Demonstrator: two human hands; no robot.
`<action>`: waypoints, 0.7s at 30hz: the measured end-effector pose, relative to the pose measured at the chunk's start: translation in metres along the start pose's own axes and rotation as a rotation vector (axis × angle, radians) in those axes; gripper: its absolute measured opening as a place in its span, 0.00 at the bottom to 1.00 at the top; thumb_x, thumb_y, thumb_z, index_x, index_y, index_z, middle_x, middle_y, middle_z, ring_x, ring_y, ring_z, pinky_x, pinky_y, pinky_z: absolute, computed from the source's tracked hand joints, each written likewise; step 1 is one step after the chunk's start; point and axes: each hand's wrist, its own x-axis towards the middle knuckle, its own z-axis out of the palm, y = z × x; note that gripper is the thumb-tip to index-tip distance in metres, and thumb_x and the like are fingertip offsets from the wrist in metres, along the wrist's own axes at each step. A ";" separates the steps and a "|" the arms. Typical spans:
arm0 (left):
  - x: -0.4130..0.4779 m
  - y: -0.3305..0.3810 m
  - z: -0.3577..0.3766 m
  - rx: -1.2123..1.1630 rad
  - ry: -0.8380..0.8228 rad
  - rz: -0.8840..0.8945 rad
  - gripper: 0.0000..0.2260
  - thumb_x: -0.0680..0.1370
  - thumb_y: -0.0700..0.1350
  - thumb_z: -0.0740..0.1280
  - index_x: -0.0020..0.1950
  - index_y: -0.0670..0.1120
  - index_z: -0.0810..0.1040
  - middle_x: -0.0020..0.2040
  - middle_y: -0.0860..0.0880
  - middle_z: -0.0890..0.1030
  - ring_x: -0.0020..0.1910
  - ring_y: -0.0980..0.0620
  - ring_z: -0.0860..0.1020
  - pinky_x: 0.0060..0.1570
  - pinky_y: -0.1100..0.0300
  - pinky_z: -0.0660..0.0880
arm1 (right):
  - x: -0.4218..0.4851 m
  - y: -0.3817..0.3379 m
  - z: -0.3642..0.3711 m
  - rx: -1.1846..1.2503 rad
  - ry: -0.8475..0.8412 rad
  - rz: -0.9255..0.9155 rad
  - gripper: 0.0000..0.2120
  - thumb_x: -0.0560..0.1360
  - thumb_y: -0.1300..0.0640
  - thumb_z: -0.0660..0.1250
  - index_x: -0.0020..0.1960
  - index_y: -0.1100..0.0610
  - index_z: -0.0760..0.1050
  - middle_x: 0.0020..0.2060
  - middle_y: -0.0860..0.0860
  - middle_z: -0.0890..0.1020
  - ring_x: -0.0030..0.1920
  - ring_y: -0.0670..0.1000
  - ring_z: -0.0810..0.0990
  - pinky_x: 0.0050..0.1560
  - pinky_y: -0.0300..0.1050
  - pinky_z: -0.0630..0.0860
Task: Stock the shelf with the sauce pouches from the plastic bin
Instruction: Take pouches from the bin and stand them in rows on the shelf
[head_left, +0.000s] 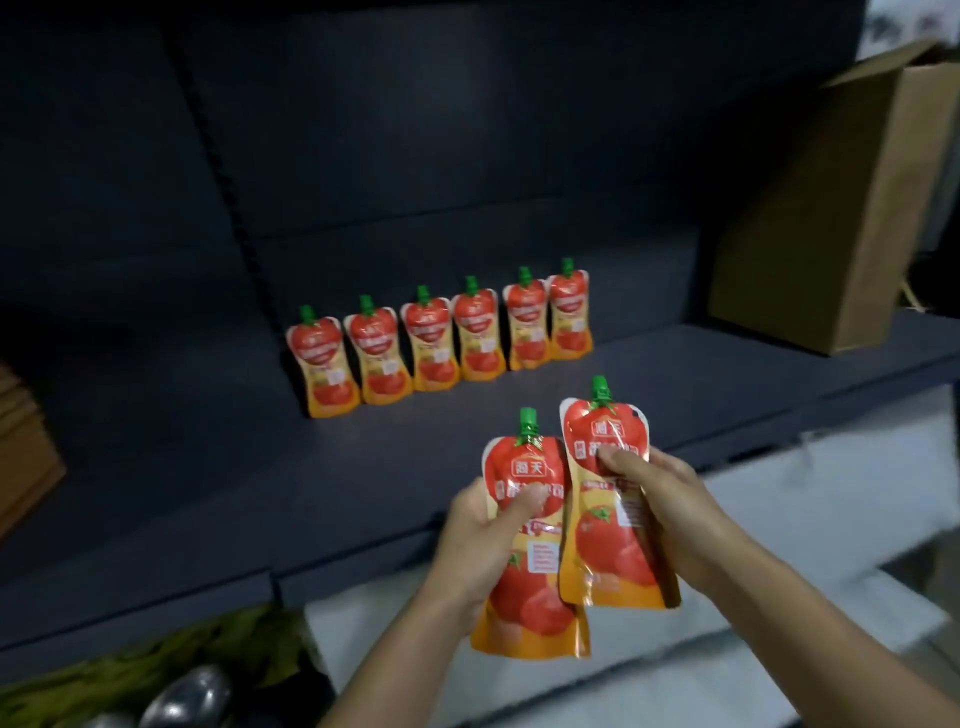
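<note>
Hands reach forward over a dark grey shelf (208, 457), each holding one red-and-orange sauce pouch with a green cap. The left hand (475, 540) grips the left pouch (530, 613), thumb curled across its front. The right hand (670, 499) grips the right pouch (608, 551), thumb pressed on the upper label. The right pouch sits higher and overlaps the left one's edge, and both are held near the shelf's front lip. A row of six pouches (441, 338) stands upright side by side towards the back. A cardboard box (810, 208), flaps open, stands at far right. Blurred green and silvery shapes (171, 675) at lower left are possibly packaged goods.
</note>
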 end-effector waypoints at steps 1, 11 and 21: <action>0.010 0.008 -0.022 -0.001 0.035 0.026 0.13 0.76 0.47 0.71 0.58 0.43 0.80 0.49 0.43 0.86 0.47 0.43 0.85 0.50 0.46 0.82 | 0.017 -0.002 0.022 0.009 -0.023 -0.010 0.13 0.74 0.54 0.70 0.54 0.61 0.78 0.45 0.61 0.85 0.44 0.62 0.85 0.46 0.55 0.81; 0.107 0.038 -0.176 -0.011 0.264 0.143 0.10 0.77 0.46 0.70 0.56 0.46 0.81 0.49 0.48 0.87 0.49 0.49 0.85 0.49 0.53 0.81 | 0.143 -0.011 0.166 0.006 -0.163 -0.167 0.13 0.73 0.57 0.71 0.57 0.58 0.79 0.50 0.54 0.85 0.50 0.55 0.85 0.49 0.51 0.80; 0.150 0.045 -0.223 0.179 0.222 0.196 0.11 0.74 0.40 0.73 0.56 0.45 0.81 0.51 0.50 0.86 0.50 0.52 0.85 0.53 0.53 0.81 | 0.197 -0.018 0.185 -0.347 -0.260 -0.219 0.09 0.72 0.58 0.72 0.52 0.54 0.81 0.47 0.47 0.86 0.48 0.45 0.84 0.44 0.40 0.79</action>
